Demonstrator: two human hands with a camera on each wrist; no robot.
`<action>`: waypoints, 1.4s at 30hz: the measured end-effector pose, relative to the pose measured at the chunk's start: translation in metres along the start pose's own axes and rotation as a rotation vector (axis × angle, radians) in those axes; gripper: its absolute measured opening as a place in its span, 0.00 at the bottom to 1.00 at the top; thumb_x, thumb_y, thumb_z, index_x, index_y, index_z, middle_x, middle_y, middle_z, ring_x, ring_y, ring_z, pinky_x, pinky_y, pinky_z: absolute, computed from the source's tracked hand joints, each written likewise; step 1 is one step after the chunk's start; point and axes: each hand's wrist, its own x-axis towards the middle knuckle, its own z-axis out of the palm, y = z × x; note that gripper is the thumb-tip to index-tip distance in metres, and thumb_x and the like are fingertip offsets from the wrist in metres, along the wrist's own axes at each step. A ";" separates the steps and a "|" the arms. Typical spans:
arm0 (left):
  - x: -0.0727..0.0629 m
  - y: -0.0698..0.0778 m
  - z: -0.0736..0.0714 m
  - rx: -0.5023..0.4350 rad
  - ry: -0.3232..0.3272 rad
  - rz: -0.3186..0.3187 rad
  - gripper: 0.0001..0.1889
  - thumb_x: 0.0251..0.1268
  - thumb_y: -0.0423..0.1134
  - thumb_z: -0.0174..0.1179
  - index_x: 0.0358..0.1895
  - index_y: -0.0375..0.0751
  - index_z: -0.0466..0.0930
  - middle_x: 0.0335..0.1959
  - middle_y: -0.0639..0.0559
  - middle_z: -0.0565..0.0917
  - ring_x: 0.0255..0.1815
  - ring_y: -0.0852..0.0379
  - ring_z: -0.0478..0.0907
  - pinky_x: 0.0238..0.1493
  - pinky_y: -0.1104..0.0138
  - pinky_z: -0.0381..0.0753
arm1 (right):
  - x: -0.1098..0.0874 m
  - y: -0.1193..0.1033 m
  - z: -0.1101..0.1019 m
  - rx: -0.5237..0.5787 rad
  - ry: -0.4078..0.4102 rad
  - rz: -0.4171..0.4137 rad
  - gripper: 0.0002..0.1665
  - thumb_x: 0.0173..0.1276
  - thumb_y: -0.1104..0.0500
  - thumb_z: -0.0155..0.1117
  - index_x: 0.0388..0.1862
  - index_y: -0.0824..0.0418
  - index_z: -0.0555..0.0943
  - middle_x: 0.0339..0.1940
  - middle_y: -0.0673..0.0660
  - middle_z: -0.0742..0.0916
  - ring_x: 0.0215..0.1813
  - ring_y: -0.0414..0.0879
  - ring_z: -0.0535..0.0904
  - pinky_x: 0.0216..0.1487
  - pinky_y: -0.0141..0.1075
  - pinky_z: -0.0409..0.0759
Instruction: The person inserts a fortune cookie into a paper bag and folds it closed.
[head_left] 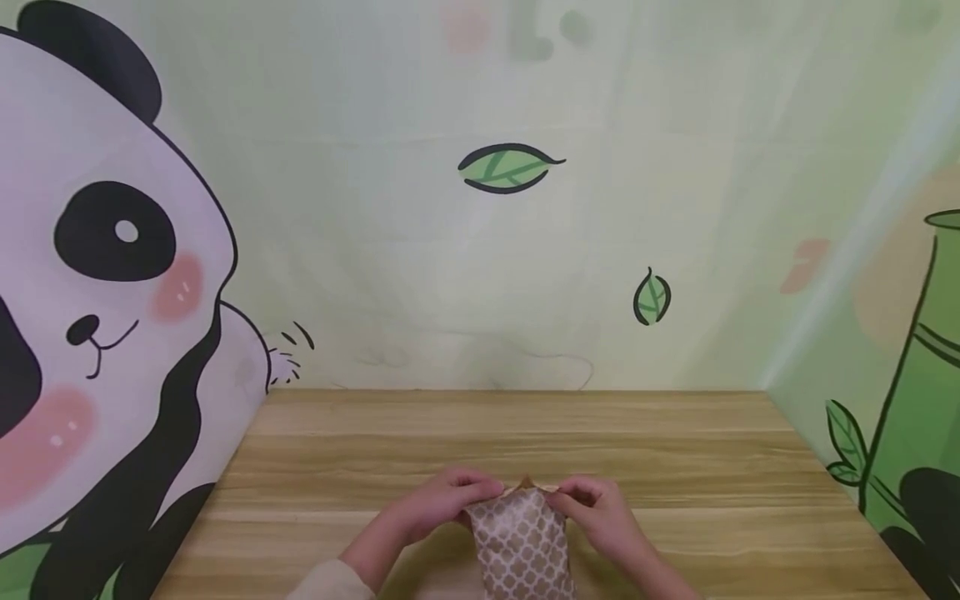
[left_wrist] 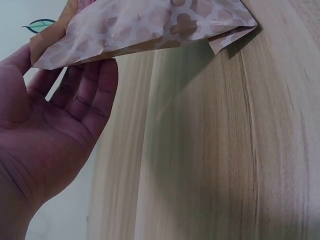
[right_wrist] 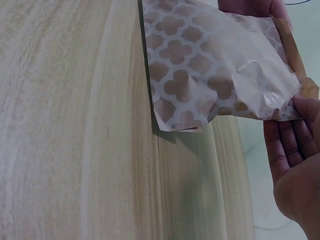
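Note:
A paper bag point(head_left: 522, 542) with a white lattice pattern on brown stands upright near the front of the table, its top edge toward the back. My left hand point(head_left: 447, 500) pinches the top left corner between thumb and fingers. At the opposite corner, my right hand point(head_left: 603, 510) grips the rim the same way. Between the hands the plain brown inner paper shows at the mouth. In the right wrist view the bag point(right_wrist: 200, 65) looks creased near the right thumb, and its bottom end meets the wood. The left wrist view shows the bag's point(left_wrist: 150, 25) folded side edge.
The wooden table point(head_left: 360, 450) has light and dark grain. Behind it hangs a pale green backdrop point(head_left: 375, 208) with printed leaves. A printed panda point(head_left: 135, 333) covers the left side, and printed bamboo point(head_left: 915, 375) is on the right.

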 end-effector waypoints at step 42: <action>-0.007 0.003 0.003 0.367 0.126 0.221 0.05 0.72 0.36 0.70 0.39 0.39 0.93 0.32 0.55 0.89 0.31 0.67 0.78 0.33 0.74 0.75 | 0.003 0.001 -0.023 0.094 -0.152 0.094 0.24 0.87 0.58 0.56 0.59 0.82 0.80 0.48 0.63 0.90 0.48 0.43 0.88 0.55 0.39 0.88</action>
